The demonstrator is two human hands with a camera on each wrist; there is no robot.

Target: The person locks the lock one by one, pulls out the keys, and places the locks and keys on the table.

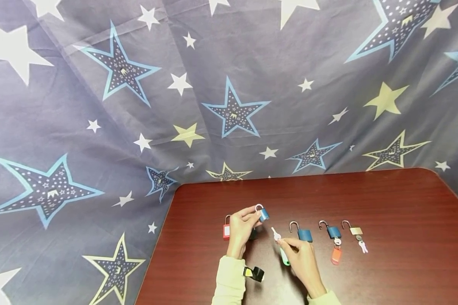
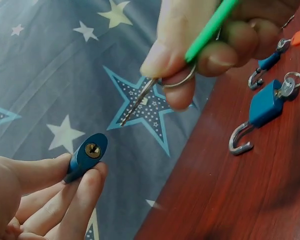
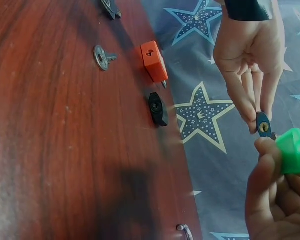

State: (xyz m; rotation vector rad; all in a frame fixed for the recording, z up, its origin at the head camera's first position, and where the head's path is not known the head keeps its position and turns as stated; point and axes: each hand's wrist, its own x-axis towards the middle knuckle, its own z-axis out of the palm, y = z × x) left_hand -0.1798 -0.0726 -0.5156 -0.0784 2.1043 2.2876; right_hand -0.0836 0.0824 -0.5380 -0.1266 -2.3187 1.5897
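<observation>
Above the table's front left, my left hand [image 1: 257, 216] pinches a small blue padlock [image 1: 263, 214] between thumb and fingers. Its keyhole end [image 2: 92, 150] faces my right hand. My right hand [image 1: 282, 241] pinches a silver key [image 1: 276, 234] on a ring with a green tag [image 1: 284, 256]. In the left wrist view the key [image 2: 136, 106] points at the padlock [image 2: 86, 156], a short gap away. The right wrist view shows the padlock [image 3: 263, 125] in my left hand's fingertips [image 3: 251, 120], just beyond the green tag [image 3: 290, 150].
On the dark red table [image 1: 385, 199] lie a red padlock [image 1: 227, 229], a black padlock [image 3: 158, 108], an open blue padlock [image 1: 303, 233], a blue padlock with an orange tag [image 1: 333, 233], a brass padlock [image 1: 355, 231] with keys, and a loose key [image 3: 102, 56]. Star-patterned cloth [image 1: 137, 106] hangs behind.
</observation>
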